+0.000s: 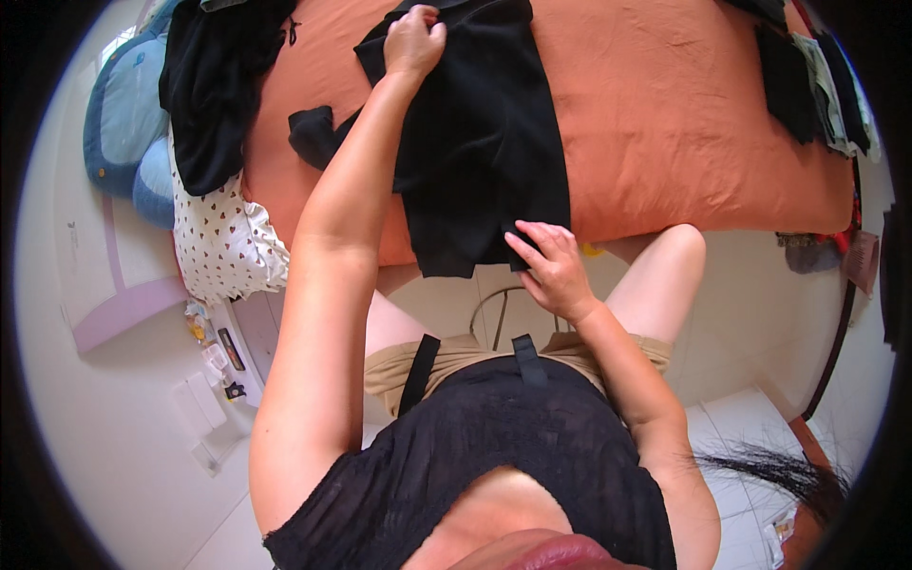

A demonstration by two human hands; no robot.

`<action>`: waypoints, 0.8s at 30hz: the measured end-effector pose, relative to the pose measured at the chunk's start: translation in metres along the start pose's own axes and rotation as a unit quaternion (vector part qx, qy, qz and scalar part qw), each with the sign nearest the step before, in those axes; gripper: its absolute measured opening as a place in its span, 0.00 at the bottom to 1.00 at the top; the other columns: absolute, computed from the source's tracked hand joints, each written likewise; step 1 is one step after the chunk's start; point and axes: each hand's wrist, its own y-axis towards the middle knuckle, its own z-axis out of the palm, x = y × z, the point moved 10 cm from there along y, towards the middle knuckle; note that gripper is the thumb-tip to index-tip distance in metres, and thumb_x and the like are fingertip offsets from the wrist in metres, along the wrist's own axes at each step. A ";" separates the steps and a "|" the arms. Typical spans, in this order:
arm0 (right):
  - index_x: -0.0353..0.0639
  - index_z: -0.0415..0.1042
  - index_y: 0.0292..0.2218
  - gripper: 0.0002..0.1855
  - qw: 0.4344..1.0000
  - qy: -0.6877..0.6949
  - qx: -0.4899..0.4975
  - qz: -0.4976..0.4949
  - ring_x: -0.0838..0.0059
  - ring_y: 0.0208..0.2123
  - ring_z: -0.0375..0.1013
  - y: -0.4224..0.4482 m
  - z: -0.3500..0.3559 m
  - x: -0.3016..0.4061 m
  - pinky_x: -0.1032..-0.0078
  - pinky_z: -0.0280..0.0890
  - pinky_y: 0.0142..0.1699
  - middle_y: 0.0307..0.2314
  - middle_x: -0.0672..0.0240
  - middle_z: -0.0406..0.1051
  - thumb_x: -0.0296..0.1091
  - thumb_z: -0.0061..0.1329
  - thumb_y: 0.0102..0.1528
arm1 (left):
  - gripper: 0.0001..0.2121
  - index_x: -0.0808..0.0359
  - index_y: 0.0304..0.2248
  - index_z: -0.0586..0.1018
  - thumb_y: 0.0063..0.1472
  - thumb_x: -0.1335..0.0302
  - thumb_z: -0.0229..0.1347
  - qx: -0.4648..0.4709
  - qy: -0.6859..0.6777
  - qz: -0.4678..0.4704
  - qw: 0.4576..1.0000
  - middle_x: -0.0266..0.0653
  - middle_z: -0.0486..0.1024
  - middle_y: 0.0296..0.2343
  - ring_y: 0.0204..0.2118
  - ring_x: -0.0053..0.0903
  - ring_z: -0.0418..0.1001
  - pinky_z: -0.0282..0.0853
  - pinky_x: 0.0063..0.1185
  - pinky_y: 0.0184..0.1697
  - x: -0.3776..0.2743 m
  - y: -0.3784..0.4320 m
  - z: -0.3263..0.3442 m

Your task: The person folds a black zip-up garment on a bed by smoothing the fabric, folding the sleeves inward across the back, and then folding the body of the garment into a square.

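Observation:
A black garment (484,149) lies spread over the orange bed sheet (662,121), its lower edge hanging over the bed's near side. One narrow part of it, like a sleeve, bends out to the left. At the garment's far end, near its upper left edge, is my left hand (415,41), fingers curled on the cloth; whether it grips a fold cannot be made out. My right hand (552,267) is at the lower right hem, thumb and fingers around the black edge.
Another black garment (214,92) lies at the left, over a heart-patterned pillow (221,242) beside a blue plush toy (121,121). Folded dark and light clothes (787,85) are stacked at the far right. A comb (861,260) shows at the right edge. My legs are against the bed.

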 end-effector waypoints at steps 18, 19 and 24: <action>0.44 0.71 0.33 0.18 0.994 0.002 -0.030 0.101 0.66 0.40 0.65 -0.011 -0.011 -0.032 0.66 0.55 0.46 0.34 0.67 0.67 0.22 0.49 0.35 | 0.16 0.64 0.32 0.79 0.55 0.58 0.54 0.104 -0.094 0.061 0.988 0.45 0.76 0.26 0.29 0.34 0.75 0.68 0.26 0.33 -0.073 0.070 0.140; 0.44 0.71 0.32 0.17 0.995 0.017 -0.040 0.089 0.66 0.38 0.65 -0.009 -0.012 -0.026 0.66 0.56 0.45 0.32 0.68 0.67 0.22 0.48 0.35 | 0.15 0.64 0.33 0.78 0.56 0.59 0.54 0.078 -0.094 0.057 0.991 0.44 0.77 0.27 0.30 0.33 0.75 0.68 0.25 0.33 -0.066 0.069 0.130; 0.44 0.71 0.31 0.16 0.993 0.027 -0.051 0.101 0.68 0.36 0.66 -0.012 -0.010 -0.029 0.67 0.56 0.44 0.29 0.69 0.66 0.22 0.49 0.36 | 0.09 0.67 0.28 0.75 0.54 0.69 0.55 0.101 -0.222 0.045 0.969 0.45 0.76 0.25 0.28 0.30 0.74 0.67 0.25 0.31 -0.060 0.080 0.144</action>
